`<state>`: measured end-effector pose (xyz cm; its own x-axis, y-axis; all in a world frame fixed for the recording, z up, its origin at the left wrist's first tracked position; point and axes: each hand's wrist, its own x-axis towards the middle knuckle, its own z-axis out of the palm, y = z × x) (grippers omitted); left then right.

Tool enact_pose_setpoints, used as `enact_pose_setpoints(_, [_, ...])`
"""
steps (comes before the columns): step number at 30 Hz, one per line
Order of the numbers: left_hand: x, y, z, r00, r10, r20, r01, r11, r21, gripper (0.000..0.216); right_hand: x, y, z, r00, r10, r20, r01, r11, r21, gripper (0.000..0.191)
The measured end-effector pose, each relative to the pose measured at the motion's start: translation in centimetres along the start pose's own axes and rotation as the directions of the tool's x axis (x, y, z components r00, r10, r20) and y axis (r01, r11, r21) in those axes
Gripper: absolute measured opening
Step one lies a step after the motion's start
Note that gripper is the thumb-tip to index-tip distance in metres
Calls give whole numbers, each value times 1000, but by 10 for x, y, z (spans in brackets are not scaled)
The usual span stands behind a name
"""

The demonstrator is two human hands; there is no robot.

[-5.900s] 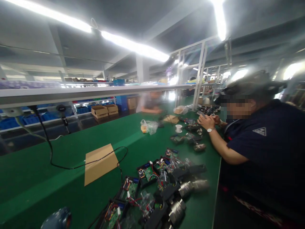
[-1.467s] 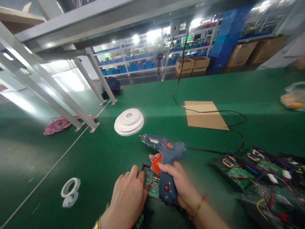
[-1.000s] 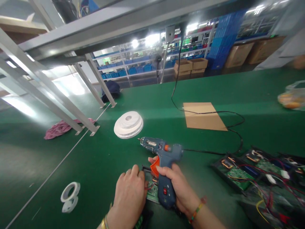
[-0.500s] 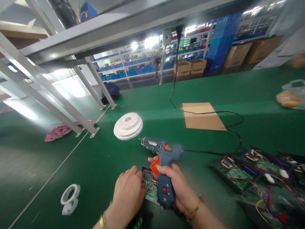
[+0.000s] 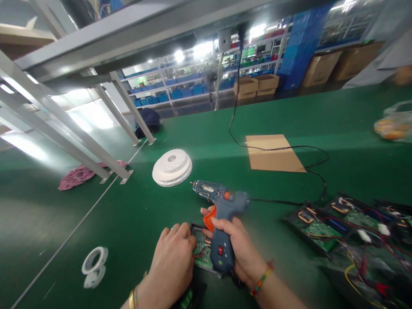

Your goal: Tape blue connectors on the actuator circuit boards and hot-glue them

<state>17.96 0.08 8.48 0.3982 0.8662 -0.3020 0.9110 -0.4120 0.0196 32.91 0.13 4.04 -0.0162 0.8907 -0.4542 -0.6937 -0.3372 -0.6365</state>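
Observation:
My right hand (image 5: 240, 242) is wrapped round the handle of a blue hot glue gun (image 5: 222, 227), fingers by its orange trigger. The gun's metal nozzle points left, above the bench. Below the gun lies a black housing with a green circuit board (image 5: 202, 253), partly covered by the gun and both hands. My left hand (image 5: 175, 257) is closed over the left edge of that housing, knuckles up; its fingertips are hidden. Thin wires show on the board beside them. Another dark part with a bit of green board (image 5: 186, 298) sits under my left wrist.
More housings with circuit boards and loose wires (image 5: 325, 234) lie at right. A white reel (image 5: 172, 168), tape rolls (image 5: 94, 266), a cardboard sheet (image 5: 273, 156) and the gun's black cable (image 5: 273, 201) are on the green bench. Metal frame legs (image 5: 131, 107) stand at left.
The glue gun's nozzle has shifted slightly right and up relative to the board. Both hands keep their hold; the whole view has moved a little.

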Motion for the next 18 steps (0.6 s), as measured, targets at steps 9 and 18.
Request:
enact_pose_setpoints(9, [-20,4,5,991,-21,132,25,999,-27,52,0,1,2,999,-9,-48,11,999,38,59])
enact_pose_setpoints(18, [-21,5,17,996,-88,14,89,995,-47,30,-2,0,2,999,-13,-52,16,998,59,65])
